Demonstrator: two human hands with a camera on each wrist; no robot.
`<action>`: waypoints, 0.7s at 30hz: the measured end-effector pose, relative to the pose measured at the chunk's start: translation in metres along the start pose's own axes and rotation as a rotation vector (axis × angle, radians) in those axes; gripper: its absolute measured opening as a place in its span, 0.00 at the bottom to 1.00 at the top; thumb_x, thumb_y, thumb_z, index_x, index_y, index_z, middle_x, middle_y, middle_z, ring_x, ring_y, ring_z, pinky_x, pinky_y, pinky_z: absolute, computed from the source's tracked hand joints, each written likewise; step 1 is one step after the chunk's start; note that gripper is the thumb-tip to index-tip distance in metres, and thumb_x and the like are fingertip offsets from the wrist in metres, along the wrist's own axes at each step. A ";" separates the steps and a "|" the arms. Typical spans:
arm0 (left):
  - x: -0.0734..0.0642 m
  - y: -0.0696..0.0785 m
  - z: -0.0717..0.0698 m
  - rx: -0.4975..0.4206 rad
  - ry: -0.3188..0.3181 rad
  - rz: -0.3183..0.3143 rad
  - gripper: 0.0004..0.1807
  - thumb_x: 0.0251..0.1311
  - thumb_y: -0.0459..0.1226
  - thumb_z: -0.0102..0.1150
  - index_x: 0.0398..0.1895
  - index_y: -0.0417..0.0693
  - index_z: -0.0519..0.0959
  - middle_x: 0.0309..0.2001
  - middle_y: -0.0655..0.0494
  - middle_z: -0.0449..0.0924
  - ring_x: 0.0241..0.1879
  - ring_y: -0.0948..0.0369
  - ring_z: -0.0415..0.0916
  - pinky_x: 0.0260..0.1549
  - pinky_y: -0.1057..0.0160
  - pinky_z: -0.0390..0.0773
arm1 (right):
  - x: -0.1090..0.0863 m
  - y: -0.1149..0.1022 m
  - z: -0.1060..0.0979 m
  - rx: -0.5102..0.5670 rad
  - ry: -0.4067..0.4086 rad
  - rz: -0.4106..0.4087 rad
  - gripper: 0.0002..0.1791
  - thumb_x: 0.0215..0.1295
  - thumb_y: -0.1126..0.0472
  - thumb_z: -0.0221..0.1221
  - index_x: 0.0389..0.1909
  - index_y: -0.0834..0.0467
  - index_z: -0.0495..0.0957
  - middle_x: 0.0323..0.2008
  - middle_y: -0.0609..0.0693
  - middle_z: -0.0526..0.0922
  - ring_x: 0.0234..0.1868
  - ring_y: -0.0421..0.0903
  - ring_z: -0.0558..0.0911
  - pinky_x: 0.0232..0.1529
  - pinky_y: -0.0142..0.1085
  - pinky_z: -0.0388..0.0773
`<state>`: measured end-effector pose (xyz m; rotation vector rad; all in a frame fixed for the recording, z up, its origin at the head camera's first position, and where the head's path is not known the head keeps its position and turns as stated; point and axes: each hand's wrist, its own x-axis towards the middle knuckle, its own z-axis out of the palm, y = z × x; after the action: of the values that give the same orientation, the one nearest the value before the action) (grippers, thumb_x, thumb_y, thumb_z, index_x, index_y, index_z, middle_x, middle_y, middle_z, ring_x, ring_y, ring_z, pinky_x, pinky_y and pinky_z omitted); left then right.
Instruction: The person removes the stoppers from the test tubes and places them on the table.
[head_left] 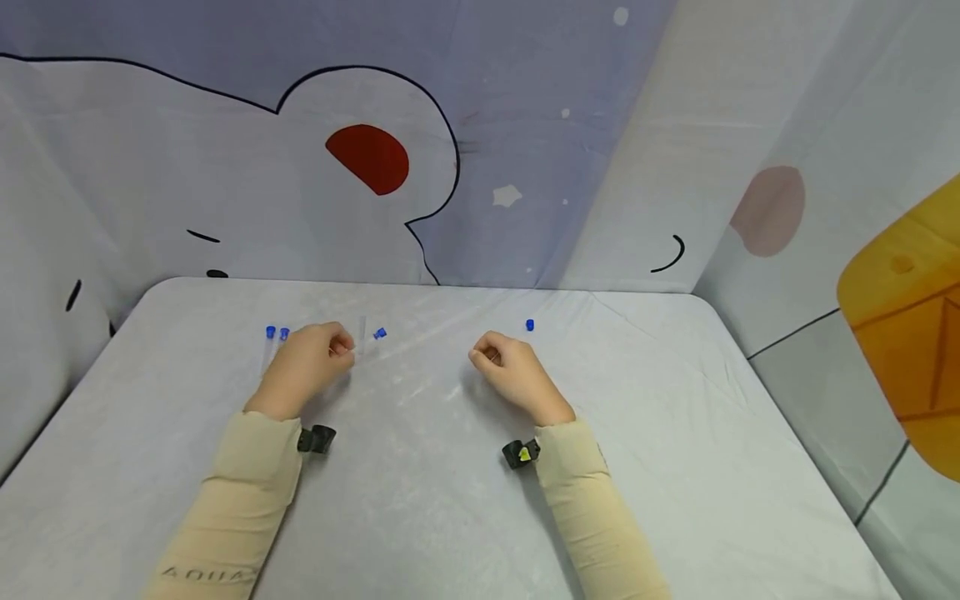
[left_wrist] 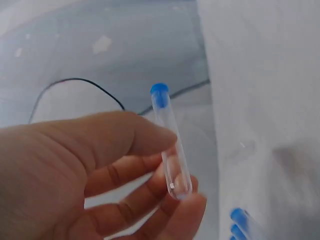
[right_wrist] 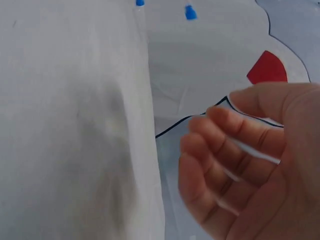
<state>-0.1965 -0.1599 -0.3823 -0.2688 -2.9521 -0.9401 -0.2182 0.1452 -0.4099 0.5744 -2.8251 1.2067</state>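
My left hand pinches a clear test tube between thumb and fingertips. A blue cap closes its upper end, and its rounded bottom rests near the fingertips. The tube looks empty through its wall. To the right, my right hand hovers above the table with its fingers loosely curled. In the right wrist view, nothing shows between the thumb and fingers. A loose blue cap lies on the table beyond this hand.
Capped tubes with blue tops lie left of my left hand, partly hidden by it. A clear tube sits just right of that hand. The white-covered table ends at a printed fabric wall.
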 end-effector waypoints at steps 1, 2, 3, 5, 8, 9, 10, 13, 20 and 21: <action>0.000 0.003 -0.001 -0.023 -0.012 0.025 0.08 0.63 0.29 0.55 0.41 0.35 0.81 0.34 0.48 0.80 0.34 0.53 0.74 0.37 0.55 0.75 | 0.000 -0.002 0.000 0.015 -0.007 -0.013 0.07 0.74 0.56 0.58 0.39 0.54 0.82 0.31 0.45 0.80 0.32 0.43 0.76 0.36 0.37 0.75; 0.000 0.006 -0.001 -0.044 -0.023 0.049 0.08 0.63 0.29 0.54 0.42 0.34 0.81 0.35 0.48 0.80 0.35 0.53 0.74 0.38 0.55 0.75 | 0.000 -0.004 0.000 0.027 -0.015 -0.028 0.07 0.74 0.56 0.58 0.40 0.54 0.81 0.32 0.45 0.81 0.33 0.43 0.76 0.37 0.37 0.76; 0.000 0.008 -0.002 -0.063 -0.035 0.070 0.08 0.64 0.29 0.55 0.42 0.34 0.81 0.35 0.48 0.81 0.36 0.53 0.75 0.40 0.54 0.76 | 0.000 -0.005 0.000 0.038 -0.025 -0.046 0.07 0.74 0.56 0.58 0.41 0.54 0.81 0.33 0.45 0.82 0.34 0.42 0.77 0.39 0.37 0.76; 0.000 0.014 -0.003 -0.096 -0.055 0.101 0.08 0.65 0.28 0.56 0.43 0.34 0.82 0.37 0.47 0.82 0.38 0.53 0.77 0.42 0.53 0.77 | -0.001 -0.009 0.000 0.050 -0.043 -0.082 0.07 0.75 0.56 0.58 0.43 0.54 0.81 0.34 0.45 0.82 0.35 0.42 0.78 0.40 0.38 0.77; -0.003 0.021 -0.004 -0.121 -0.074 0.118 0.07 0.66 0.29 0.58 0.43 0.35 0.82 0.38 0.47 0.83 0.40 0.52 0.79 0.44 0.51 0.78 | -0.001 -0.013 0.000 0.062 -0.068 -0.132 0.08 0.75 0.55 0.59 0.44 0.54 0.81 0.35 0.44 0.83 0.36 0.41 0.79 0.40 0.37 0.78; -0.004 0.023 -0.005 -0.126 -0.077 0.120 0.07 0.66 0.30 0.59 0.43 0.35 0.82 0.39 0.47 0.83 0.41 0.52 0.79 0.45 0.51 0.79 | -0.001 -0.015 0.001 0.065 -0.075 -0.147 0.08 0.75 0.55 0.59 0.45 0.55 0.81 0.35 0.44 0.83 0.36 0.41 0.79 0.40 0.37 0.78; -0.005 0.026 -0.005 -0.130 -0.081 0.121 0.06 0.67 0.30 0.60 0.43 0.36 0.82 0.39 0.48 0.83 0.41 0.52 0.80 0.45 0.51 0.79 | -0.001 -0.016 0.001 0.067 -0.081 -0.156 0.09 0.75 0.54 0.59 0.46 0.55 0.81 0.35 0.44 0.84 0.36 0.41 0.79 0.39 0.37 0.78; -0.008 0.032 -0.005 -0.135 -0.094 0.138 0.06 0.67 0.30 0.61 0.43 0.38 0.83 0.39 0.49 0.84 0.41 0.53 0.80 0.46 0.50 0.79 | -0.001 -0.020 0.002 0.074 -0.098 -0.181 0.12 0.75 0.54 0.58 0.49 0.57 0.81 0.35 0.45 0.84 0.35 0.41 0.80 0.38 0.36 0.78; -0.013 0.044 -0.004 -0.136 -0.134 0.189 0.05 0.66 0.29 0.63 0.42 0.39 0.85 0.39 0.51 0.85 0.41 0.54 0.81 0.47 0.48 0.80 | -0.001 -0.025 0.004 0.087 -0.138 -0.224 0.12 0.76 0.53 0.58 0.51 0.56 0.80 0.36 0.53 0.86 0.34 0.41 0.80 0.37 0.36 0.79; -0.013 0.045 -0.003 -0.136 -0.136 0.195 0.05 0.66 0.29 0.63 0.42 0.39 0.86 0.39 0.51 0.85 0.41 0.54 0.81 0.47 0.48 0.81 | -0.002 -0.025 0.005 0.088 -0.149 -0.229 0.11 0.76 0.53 0.58 0.50 0.55 0.80 0.36 0.54 0.86 0.34 0.41 0.80 0.37 0.35 0.78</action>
<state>-0.1758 -0.1277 -0.3550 -0.6371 -2.9133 -1.1381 -0.2077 0.1267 -0.3962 1.0009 -2.7334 1.2986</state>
